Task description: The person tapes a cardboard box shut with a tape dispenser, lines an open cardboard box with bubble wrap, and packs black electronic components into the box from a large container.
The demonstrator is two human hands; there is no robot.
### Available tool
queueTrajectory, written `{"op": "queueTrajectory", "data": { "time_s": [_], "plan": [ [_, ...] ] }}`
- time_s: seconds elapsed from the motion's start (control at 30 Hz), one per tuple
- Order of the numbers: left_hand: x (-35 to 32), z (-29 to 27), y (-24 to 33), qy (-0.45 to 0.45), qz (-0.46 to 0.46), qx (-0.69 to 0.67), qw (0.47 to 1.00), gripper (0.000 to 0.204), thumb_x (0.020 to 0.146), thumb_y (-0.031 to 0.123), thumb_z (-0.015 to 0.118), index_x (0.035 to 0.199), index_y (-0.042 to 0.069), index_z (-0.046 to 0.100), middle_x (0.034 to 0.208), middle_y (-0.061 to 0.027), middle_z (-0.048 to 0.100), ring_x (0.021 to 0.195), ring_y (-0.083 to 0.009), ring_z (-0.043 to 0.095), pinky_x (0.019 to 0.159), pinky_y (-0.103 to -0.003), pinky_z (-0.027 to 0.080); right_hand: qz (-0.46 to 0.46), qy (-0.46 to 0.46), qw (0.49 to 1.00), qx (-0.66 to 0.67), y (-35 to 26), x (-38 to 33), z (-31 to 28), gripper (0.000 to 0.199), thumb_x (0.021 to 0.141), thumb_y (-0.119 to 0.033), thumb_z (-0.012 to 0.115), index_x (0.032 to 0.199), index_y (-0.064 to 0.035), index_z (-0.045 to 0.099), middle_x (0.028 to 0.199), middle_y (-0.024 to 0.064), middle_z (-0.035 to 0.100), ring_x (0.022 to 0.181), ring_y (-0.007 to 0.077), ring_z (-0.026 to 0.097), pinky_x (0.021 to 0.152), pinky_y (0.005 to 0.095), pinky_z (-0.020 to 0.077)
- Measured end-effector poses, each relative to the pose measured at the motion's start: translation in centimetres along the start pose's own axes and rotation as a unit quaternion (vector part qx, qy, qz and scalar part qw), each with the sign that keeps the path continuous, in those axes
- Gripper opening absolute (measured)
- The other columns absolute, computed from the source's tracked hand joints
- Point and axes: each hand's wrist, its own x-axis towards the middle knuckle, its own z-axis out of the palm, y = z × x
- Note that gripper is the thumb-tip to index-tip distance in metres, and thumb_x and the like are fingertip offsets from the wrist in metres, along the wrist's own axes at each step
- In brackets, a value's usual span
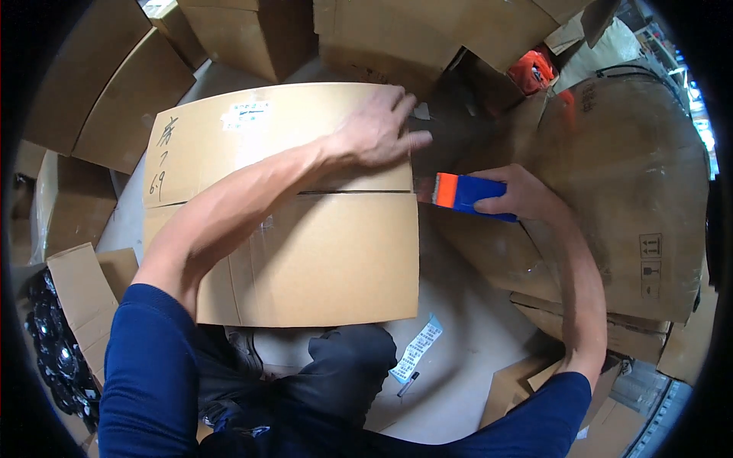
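Grey floor [466, 328], brown cardboard box [343, 252]. At its two o'clock: left fingers [405, 105] released; three o'clock: right fingers [492, 204] grasp blue-orange tape dispenser [467, 192].

1. Indoor light is moderate; white glare burns at the right rim.
2. Soft shadows fall on the carton [343, 259] and floor [464, 313].
3. The left fingers [414, 142] blur slightly.
4. Fisheye bends edges; corners go black.

The person wears a navy-blue shirt with short sleeves; the left sleeve [149, 366] ends in a stitched hem, and the right sleeve [542, 412] is the same plain blue. Both forearms [244, 191] are bare, like the left hand [374, 130] and right hand [521, 192]. The trousers [347, 366] are blackish, creased about the knee, and a dark shoe [246, 349] shows partly.
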Motion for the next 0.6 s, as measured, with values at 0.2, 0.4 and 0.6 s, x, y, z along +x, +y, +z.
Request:
{"op": "queueTrajectory", "data": {
  "time_s": [0.2, 0.4, 0.6],
  "plan": [
    [-5.2, -1.0, 2.8, -0.211, 0.271, -0.039, 0.938, 0.062, 0.106, 0.051, 0.042, 0.140, 0.001, 0.054, 0.154, -0.0207, 0.044, 0.151, -0.0361, 0.029, 0.125, -0.054, 0.019, 0.046, 0.018, 0.999, 0.001, -0.7, -0.9, 1.7, 0.069, 0.078, -0.040, 0.082, 0.134, -0.0035, 0.064, 0.105, 0.0131, 0.075, 0.094, 0.0212, 0.070, 0.089, 0.0359, 0.0559],
    [-5.0, -0.8, 2.8, -0.234, 0.282, -0.025, 0.930, 0.073, 0.105, 0.060, 0.032, 0.137, -0.002, 0.058, 0.152, -0.0198, 0.048, 0.151, -0.0342, 0.030, 0.127, -0.053, 0.013, 0.025, 0.110, 0.987, -0.112, 0.8, -4.9, 2.2, 0.057, 0.081, -0.034, 0.079, 0.127, -0.0023, 0.067, 0.096, 0.0137, 0.073, 0.086, 0.0204, 0.069, 0.081, 0.0354, 0.0552],
    [-5.1, -2.5, 2.1, -0.213, 0.294, -0.019, 0.932, 0.056, 0.103, 0.052, 0.046, 0.105, 0.002, 0.070, 0.115, -0.0198, 0.067, 0.124, -0.0352, 0.056, 0.121, -0.057, 0.024, 0.012, -0.056, 0.942, -0.331, 0.1, 12.3, 10.9, 0.047, 0.082, -0.038, 0.075, 0.114, -0.0028, 0.073, 0.105, 0.0221, 0.074, 0.094, 0.0297, 0.073, 0.080, 0.0441, 0.0574]
  ]
}}
